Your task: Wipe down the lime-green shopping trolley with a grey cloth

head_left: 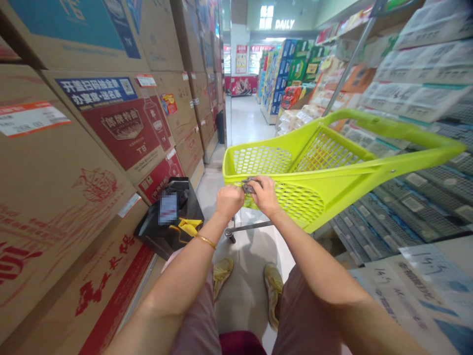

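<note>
Right at the cart's near side, the R hand [266,193] has its fingers curled narrow over a crumpled grey cloth [250,186], which sits against the basket just under the rim. L hand [229,199] is balled into a fist right next to it, touching or nearly so; can't tell if it's got a corner of the cloth too. IMO the cloth's bunched up small so the fingertips can press it flat to the plastic, and both arms reach out straight bc the cart's a bit ahead of the knees. There's a gold bracelet [206,241] on the L wrist, FYI. The lime green cart [318,199] stands crosswise, handle off to the right, prob turned that way so its long side faces the person. Its walls are lattice, w/ a slatted panel near the handle end; the near wall hides the basket floor, so idk what's down there. On the left a black bag [148,236] leans by the boxes, prob parked there to stay out of the way, w/ a yellow item [190,227] and a blurred pale thing on top. Past that, stacked cartons [129,133], one w/ a bottle printed on it, contents n/a since they look closed. Opposite: shelves of wrapped packs [417,101].
</note>
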Motion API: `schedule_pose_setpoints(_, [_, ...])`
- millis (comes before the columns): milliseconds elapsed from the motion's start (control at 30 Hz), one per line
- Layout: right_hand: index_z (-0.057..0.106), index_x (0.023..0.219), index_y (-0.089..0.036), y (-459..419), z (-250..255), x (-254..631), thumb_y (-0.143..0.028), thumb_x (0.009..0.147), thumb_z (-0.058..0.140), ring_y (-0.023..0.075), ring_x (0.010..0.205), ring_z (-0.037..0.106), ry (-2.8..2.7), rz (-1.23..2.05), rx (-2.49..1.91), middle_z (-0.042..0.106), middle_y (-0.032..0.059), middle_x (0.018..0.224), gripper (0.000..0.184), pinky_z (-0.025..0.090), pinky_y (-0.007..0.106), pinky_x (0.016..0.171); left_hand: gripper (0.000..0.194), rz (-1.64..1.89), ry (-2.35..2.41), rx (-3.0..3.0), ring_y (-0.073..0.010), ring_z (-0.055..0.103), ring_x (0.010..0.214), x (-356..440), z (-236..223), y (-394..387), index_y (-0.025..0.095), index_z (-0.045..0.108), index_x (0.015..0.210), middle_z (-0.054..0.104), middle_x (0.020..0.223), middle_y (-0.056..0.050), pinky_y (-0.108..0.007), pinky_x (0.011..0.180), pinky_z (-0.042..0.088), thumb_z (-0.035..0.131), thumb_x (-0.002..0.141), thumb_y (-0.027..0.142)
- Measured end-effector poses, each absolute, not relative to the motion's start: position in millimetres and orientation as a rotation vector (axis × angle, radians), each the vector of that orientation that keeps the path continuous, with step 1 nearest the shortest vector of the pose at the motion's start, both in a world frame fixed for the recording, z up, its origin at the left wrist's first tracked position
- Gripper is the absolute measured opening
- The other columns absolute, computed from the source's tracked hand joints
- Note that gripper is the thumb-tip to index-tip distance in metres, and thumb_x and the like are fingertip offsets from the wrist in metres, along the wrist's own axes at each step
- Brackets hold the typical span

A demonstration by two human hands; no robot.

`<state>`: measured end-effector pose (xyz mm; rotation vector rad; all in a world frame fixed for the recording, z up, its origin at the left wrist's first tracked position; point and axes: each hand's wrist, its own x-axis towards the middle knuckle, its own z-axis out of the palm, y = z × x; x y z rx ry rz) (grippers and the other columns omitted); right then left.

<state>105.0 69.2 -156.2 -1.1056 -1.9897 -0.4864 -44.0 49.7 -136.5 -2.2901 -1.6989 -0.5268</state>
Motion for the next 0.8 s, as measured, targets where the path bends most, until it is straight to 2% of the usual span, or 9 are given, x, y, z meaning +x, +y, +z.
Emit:
schedule_pose_setpoints(300, [0.062, 0.103, -0.021, 64, -146, 118, -0.020, 0.082, 0.046, 0.0218, 0.103, 0.042, -1.926, -0.450, -1.142, 0.053, 0.0087, 0.107, 0.026, 0.033, 0.036, 0.091, 0.035, -0.516, -1.747, -2.327, -0.0216, 0.062, 0.082, -22, -147, 54, 0.010, 0.060, 0.098, 0.066, 0.086, -0.015, -0.030, 0.070, 0.044, 0.030, 0.092, 0.027])
schedule_pose_setpoints(433, [0.063, 0.102, -0.021, 69, -146, 119, -0.019, 0.082, 0.047, 0.0211, 0.102, 0.042, -1.920, -0.486, -1.170, 0.052, 0.0085, 0.107, 0.025, 0.032, 0.035, 0.091, 0.035, -0.530, -1.691, -2.362, -0.0211, 0.062, 0.083, -22, -151, 62, 0.010, 0.060, 0.093, 0.066, 0.085, -0.014, -0.030, 0.073, 0.045, 0.028, 0.092, 0.024])
schedule_pose_setpoints(700, [0.064, 0.098, -0.025, 81, -177, 112, -0.023, 0.085, 0.050, 0.0196, 0.096, 0.042, -2.041, -0.588, -1.146, 0.055, 0.0064, 0.101, 0.019, 0.031, 0.033, 0.083, 0.020, -0.466, -1.583, -2.411, -0.0230, 0.060, 0.087, -30, -156, 73, 0.009, 0.061, 0.088, 0.065, 0.086, -0.014, -0.033, 0.078, 0.046, 0.043, 0.085, 0.017])
schedule_pose_setpoints(800, [0.065, 0.098, -0.024, 81, -191, 112, -0.022, 0.087, 0.049, 0.0189, 0.095, 0.042, -2.067, -0.637, -1.137, 0.057, 0.0066, 0.099, 0.020, 0.030, 0.032, 0.082, 0.019, -0.460, -1.541, -2.425, -0.0222, 0.059, 0.086, -32, -158, 76, 0.010, 0.060, 0.084, 0.064, 0.085, -0.013, -0.032, 0.077, 0.046, 0.042, 0.086, 0.015])
